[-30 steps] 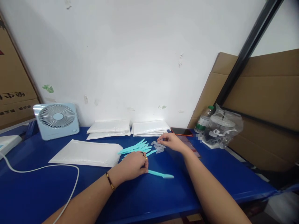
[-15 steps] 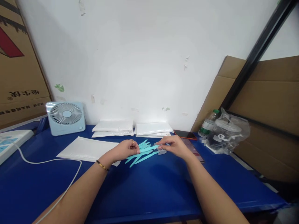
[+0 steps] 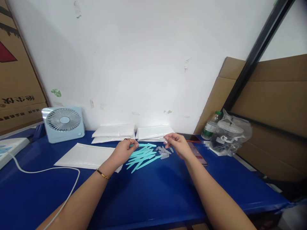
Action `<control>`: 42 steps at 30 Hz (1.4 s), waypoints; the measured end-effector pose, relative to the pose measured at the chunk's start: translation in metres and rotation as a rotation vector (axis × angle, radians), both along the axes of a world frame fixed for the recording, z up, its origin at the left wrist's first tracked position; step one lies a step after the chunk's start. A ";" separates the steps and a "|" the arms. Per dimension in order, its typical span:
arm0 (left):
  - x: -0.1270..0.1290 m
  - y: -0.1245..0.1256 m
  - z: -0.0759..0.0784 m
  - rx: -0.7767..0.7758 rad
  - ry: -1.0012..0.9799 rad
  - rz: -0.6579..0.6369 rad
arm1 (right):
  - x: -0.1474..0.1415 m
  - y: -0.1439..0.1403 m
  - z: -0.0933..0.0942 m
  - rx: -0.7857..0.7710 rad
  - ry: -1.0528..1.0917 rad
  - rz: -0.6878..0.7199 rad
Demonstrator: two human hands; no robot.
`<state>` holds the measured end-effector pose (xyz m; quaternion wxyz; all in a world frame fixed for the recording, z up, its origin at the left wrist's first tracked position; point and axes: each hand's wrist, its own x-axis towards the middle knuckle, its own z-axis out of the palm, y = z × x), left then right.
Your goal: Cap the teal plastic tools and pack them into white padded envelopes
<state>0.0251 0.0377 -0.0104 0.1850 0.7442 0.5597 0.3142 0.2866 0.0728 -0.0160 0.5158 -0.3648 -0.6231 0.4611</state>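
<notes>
My left hand (image 3: 124,149) pinched one teal stick (image 3: 143,145) by its near end, fingers closed on it, stick lying roughly level and pointing toward 3 o'clock, lifted just above the pile of teal sticks (image 3: 141,157). My right hand (image 3: 177,144) was at 3 o'clock of that stick, fingers curled narrow with tips pinched together; something small and pale showed at the fingertips, but I could not tell what, too small. The two hands were near each other, not touching.

The pile sat on the blue table (image 3: 153,191) right below and between both hands, sticks fanned toward 7 o'clock. Small grey caps (image 3: 164,151) lay loose at 3 o'clock of the pile, touching its edge, just under my right hand.

White padded envelope (image 3: 86,156) lay flat at 9 o'clock of the pile, my left wrist over its corner. Two stacks of envelopes (image 3: 134,132) sat at 12 o'clock against the wall. Small fan (image 3: 63,123) was at 10 o'clock, well apart. Phone (image 3: 190,137) was just beyond my right hand at 1 o'clock. Plastic bag (image 3: 230,134) and bottle (image 3: 210,126) were at 2 o'clock. White cable (image 3: 48,169) curved across the table at 8 o'clock.
</notes>
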 end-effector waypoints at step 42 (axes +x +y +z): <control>0.026 -0.009 -0.034 -0.015 0.358 -0.387 | 0.011 0.033 -0.031 -0.042 -0.073 -0.231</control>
